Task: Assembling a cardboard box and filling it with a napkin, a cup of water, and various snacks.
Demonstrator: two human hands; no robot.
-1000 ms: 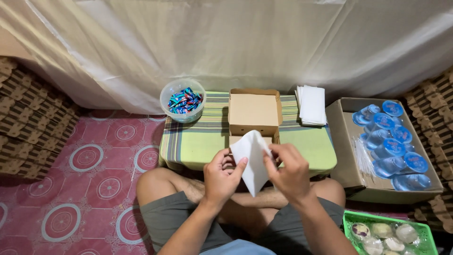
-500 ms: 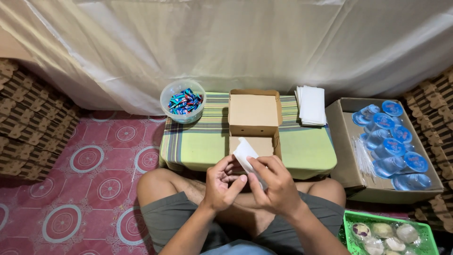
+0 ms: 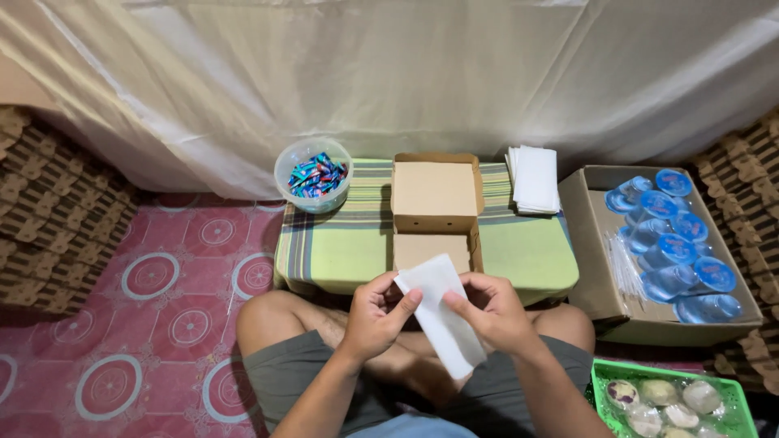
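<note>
Both hands pinch a white paper sheet (image 3: 442, 320) above the lap.
Left hand (image 3: 375, 315) and right hand (image 3: 493, 310) each close their grip on its edges, just before the open cardboard box (image 3: 435, 212) on the striped surface (image 3: 349, 243).

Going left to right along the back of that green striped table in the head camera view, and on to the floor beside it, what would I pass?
Clear plastic tub of colourful wrapped sweets → open brown cardboard box → stack of white paper sheets → large cardboard carton of blue-lidded water cups.
</note>
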